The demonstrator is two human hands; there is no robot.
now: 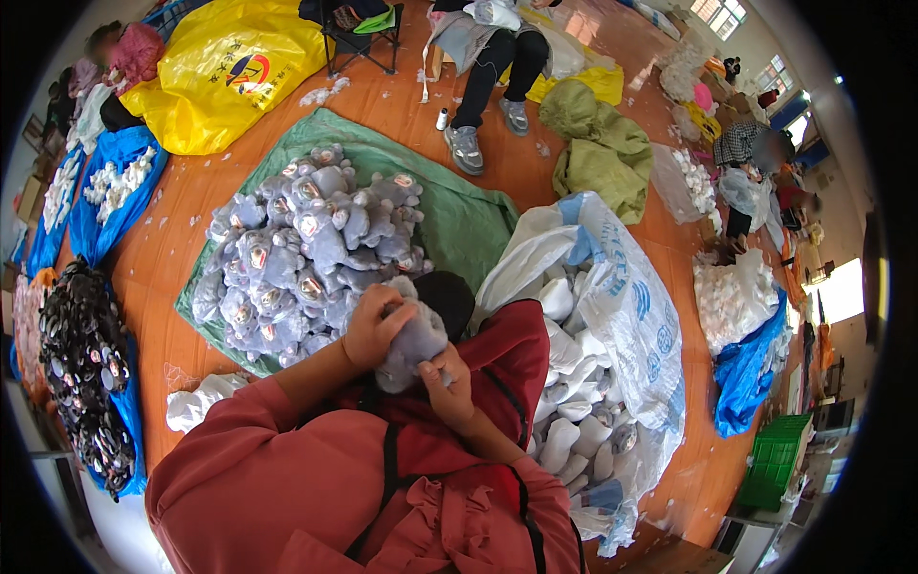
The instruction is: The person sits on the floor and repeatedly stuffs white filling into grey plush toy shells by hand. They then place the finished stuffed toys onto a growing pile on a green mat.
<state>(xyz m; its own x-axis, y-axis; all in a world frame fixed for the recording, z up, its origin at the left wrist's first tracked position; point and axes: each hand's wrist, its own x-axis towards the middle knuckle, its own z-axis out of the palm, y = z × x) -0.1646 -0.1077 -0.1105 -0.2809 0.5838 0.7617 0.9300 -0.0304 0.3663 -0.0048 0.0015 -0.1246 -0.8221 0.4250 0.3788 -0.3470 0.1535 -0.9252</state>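
Note:
A grey plush toy (417, 342) is held between both my hands above my lap. My left hand (375, 330) wraps round its upper left side, fingers curled over it. Low on its right side, my right hand (448, 385) pinches the plush with thumb and fingers. Just beyond lies a big heap of similar grey plush toys (316, 239) on a green sheet (464, 215). To my right an open white woven sack (636, 316) holds many white and grey stuffed pieces (574, 430). My hands hide part of the held toy.
Far left is a pile of black plush pieces (86, 373) on blue sheeting. A yellow sack (229, 72) and an olive cloth sack (602, 148) lie farther off. A seated person's shoes (466, 150) are ahead. At the right stands a green crate (773, 464). Crumpled white plastic (203, 402) lies left of me.

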